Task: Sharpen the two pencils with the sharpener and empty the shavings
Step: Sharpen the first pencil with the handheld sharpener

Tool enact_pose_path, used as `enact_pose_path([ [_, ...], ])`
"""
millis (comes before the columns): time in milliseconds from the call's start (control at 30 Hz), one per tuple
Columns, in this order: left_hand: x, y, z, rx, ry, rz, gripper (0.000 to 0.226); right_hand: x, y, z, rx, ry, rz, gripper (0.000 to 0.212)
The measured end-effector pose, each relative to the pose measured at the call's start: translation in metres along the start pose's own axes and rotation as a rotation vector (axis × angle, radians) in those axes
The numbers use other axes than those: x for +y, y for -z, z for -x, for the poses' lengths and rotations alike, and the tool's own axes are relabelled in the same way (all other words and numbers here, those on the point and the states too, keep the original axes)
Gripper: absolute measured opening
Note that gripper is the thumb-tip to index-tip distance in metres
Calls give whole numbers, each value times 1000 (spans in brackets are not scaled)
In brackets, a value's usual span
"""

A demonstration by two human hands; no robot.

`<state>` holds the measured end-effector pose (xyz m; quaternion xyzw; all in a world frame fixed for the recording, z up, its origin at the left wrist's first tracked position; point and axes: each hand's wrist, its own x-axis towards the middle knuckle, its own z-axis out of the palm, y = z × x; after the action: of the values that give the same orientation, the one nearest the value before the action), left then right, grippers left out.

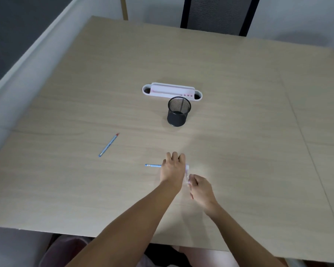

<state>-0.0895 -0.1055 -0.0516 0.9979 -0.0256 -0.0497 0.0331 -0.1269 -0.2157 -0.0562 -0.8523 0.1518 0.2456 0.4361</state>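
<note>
Left hand (pixel 173 168) has its grip clamped on a slim blue pencil (pixel 153 165) lying level just above the pale wood-grain tabletop (pixel 239 112); right hand (pixel 200 186) is curled, grip closed on a small pale translucent sharpener (pixel 187 173), mostly hidden and blurred. Second blue pencil (pixel 108 145), red-tipped, lies flat well to the left. Farther back: round black mesh cup (pixel 178 113), just behind it a long white plastic organizer tray (pixel 172 91) with rounded ends.

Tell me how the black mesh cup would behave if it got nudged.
The black wire-mesh cylindrical cup looks empty and see-through, so probably light and easily shoved across the smooth wooden table. It stands taller than wide, so a high push might tip it; once on its side, it would likely roll.
</note>
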Motion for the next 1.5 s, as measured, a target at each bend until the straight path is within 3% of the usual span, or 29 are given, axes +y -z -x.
enact_pose_path([
  [100, -1, 0, -1, 22, -14, 23, 48, -21, 20, -3, -4, 47, -174, 36],
  [233, -2, -6, -2, -4, -13, 24, 68, -44, 23, -48, 129, 66, -147, 37],
  [333, -1, -7, 0, -33, 1, -21, 58, -38, 9, -69, 125, -46, -55, 28],
  [467, 1, -3, -2, -14, 40, -14, 49, -14, -9, -37, 90, -103, -12, 28],
  [633, 1, 0, 0, 30, 25, 6, 44, -11, 6, 13, 37, -20, -124, 39],
  [800, -1, -7, -1, -1, 5, 9, 56, -40, 22, -37, 130, 80, -110, 41],
  [967, -1, -4, -1, -15, 22, -12, 49, -22, -3, -59, 97, -112, -83, 24],
  [1167, 0, -2, 0, -3, 11, 7, 53, -3, -4, 9, 90, 12, -107, 43],
  [1333, -1, -4, 1, -47, -23, 51, 53, -38, 27, -27, 60, 123, -134, 34],
  [1500, -2, -2, 1, -18, -5, -15, 34, -29, 8, -61, 94, -66, -164, 21],
])
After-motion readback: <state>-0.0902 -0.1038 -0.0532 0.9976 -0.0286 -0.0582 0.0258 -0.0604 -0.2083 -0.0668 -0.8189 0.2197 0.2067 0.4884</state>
